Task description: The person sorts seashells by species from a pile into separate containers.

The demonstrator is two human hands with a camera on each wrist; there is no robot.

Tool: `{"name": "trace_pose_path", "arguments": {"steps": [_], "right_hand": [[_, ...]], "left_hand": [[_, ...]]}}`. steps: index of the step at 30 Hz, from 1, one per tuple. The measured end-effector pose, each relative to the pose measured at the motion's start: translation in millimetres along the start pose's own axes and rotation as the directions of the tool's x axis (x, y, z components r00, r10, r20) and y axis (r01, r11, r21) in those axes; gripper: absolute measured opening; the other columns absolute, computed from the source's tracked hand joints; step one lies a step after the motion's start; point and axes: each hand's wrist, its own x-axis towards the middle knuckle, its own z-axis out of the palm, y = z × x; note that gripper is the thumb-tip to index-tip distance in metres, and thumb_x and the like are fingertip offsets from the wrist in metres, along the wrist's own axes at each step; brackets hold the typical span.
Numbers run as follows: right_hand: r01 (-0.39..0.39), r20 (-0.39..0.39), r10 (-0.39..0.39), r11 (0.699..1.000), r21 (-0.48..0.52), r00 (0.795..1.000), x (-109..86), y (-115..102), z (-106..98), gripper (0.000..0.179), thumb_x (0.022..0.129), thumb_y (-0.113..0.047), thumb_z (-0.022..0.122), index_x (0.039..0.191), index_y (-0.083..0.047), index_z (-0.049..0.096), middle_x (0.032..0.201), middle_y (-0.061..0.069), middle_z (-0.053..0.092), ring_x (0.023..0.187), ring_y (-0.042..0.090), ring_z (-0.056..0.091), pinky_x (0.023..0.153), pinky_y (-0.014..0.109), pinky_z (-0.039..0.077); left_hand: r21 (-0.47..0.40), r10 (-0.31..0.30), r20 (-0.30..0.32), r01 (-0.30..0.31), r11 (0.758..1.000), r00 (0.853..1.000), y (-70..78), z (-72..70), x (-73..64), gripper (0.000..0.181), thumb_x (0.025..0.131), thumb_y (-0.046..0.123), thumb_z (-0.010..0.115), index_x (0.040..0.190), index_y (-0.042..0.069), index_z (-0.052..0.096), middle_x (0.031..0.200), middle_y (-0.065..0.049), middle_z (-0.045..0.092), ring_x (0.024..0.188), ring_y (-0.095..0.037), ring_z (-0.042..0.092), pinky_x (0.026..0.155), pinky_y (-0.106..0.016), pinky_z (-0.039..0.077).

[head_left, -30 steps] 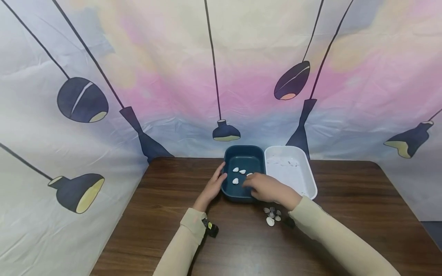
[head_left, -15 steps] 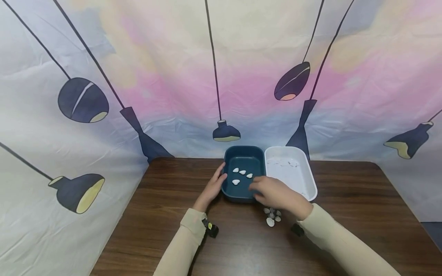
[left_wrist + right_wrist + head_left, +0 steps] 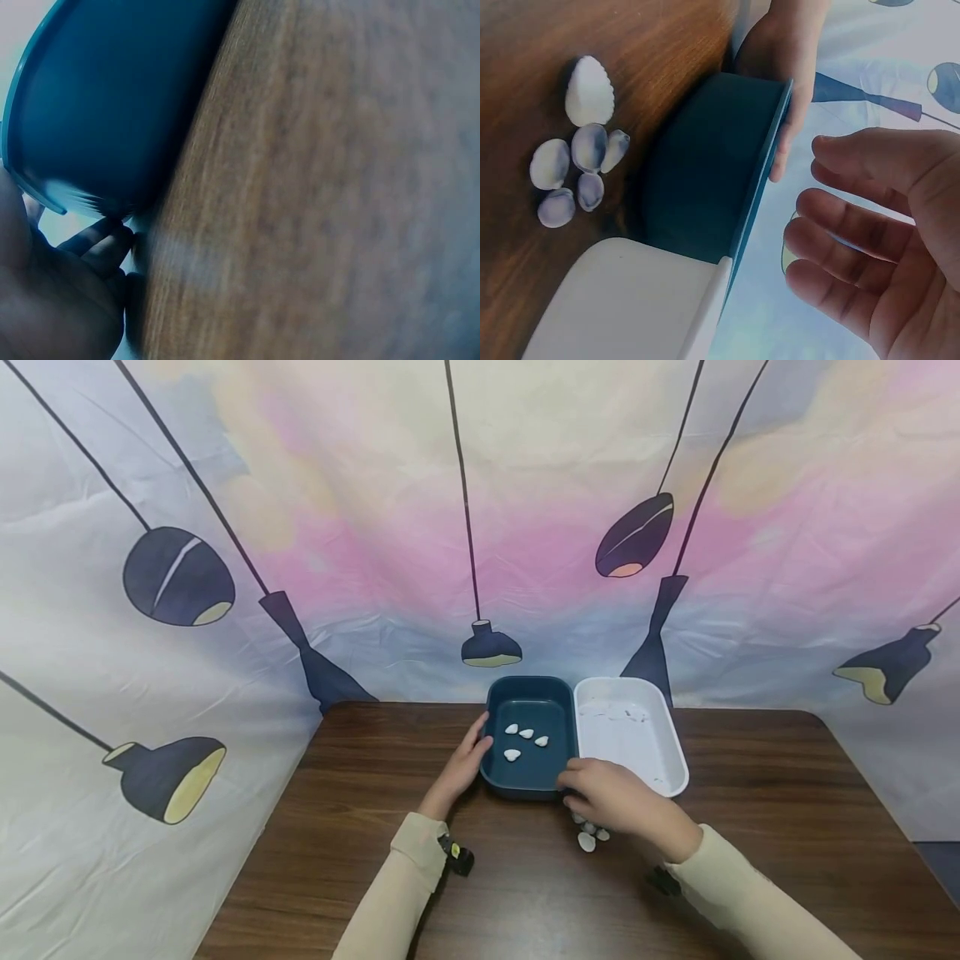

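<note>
Left hand (image 3: 459, 772) braces the teal tray (image 3: 532, 710); right hand (image 3: 611, 795) hangs loose by its near right corner

The left hand lies along the left outer wall of the teal tray, its fingers extended and pressing lightly there, the thumb up at the rim. In the left wrist view the fingertips meet the outer wall in deep shadow.

The right hand is over the near right corner of the teal tray, just beside the white tray (image 3: 630, 752). Its fingers are relaxed and softly bent, slightly parted, with bare tips; the thumb lies next to the index finger.

Four white shells (image 3: 512, 755) sit well apart from both hands on the floor of the teal tray: three in a slanting line near the middle, one nearer the person.

On the table (image 3: 510, 893), below the right hand, a group of loose shells (image 3: 589, 148) lies near the trays. The right wrist view shows six: five grey-purple ones close together and a larger white one at the end. The right hand partly hides them in the head view.

The white tray stands directly right of the teal one, small dark marks on its floor. Both sleeves (image 3: 397, 877) are pale beige. Behind the table hangs a pastel cloth (image 3: 375, 485) with dark lamps (image 3: 180, 577) pictured on it.
</note>
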Motion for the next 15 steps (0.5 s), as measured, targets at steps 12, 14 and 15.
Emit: {"name": "trace_pose_path", "arguments": {"steps": [12, 14, 15], "right_hand": [[-0.041, 0.04, 0.039, 0.999, 0.034, 0.998, -13.5, 0, 16, 0.009, 0.089, -0.01, 0.082, 0.097, -0.012, 0.077, 0.087, -0.006, 0.065, 0.075, 0.007, 0.06, 0.068, 0.031, 0.055], [-0.064, 0.067, 0.061, 0.997, 0.045, 0.996, -14.6, 0, 20, 0.007, 0.09, -0.012, 0.082, 0.095, -0.012, 0.077, 0.083, -0.008, 0.062, 0.071, 0.005, 0.055, 0.065, 0.029, 0.052], [-0.078, 0.078, 0.074, 0.996, 0.05, 0.994, -15.3, 0, 21, 0.007, 0.09, -0.013, 0.082, 0.094, -0.013, 0.076, 0.081, -0.008, 0.06, 0.069, 0.004, 0.052, 0.063, 0.028, 0.051]], "left_hand": [[-0.012, -0.007, 0.016, 0.007, 1.0, 1.0, 0.4, 0.3, 0.2, 0.058, 0.115, 0.03, 0.043, 0.17, 0.02, 0.026, 0.175, -0.014, 0.02, 0.159, -0.041, 0.02, 0.124, -0.062, 0.021], [-0.015, -0.004, 0.015, 0.004, 1.0, 1.0, 0.1, 0.1, 0.0, 0.058, 0.115, 0.03, 0.043, 0.17, 0.021, 0.026, 0.175, -0.014, 0.02, 0.159, -0.041, 0.02, 0.124, -0.062, 0.021], [-0.015, -0.005, 0.016, 0.005, 1.0, 1.0, 0.0, -0.1, 0.1, 0.058, 0.115, 0.031, 0.043, 0.17, 0.021, 0.026, 0.175, -0.013, 0.02, 0.159, -0.04, 0.02, 0.124, -0.062, 0.021]]}}
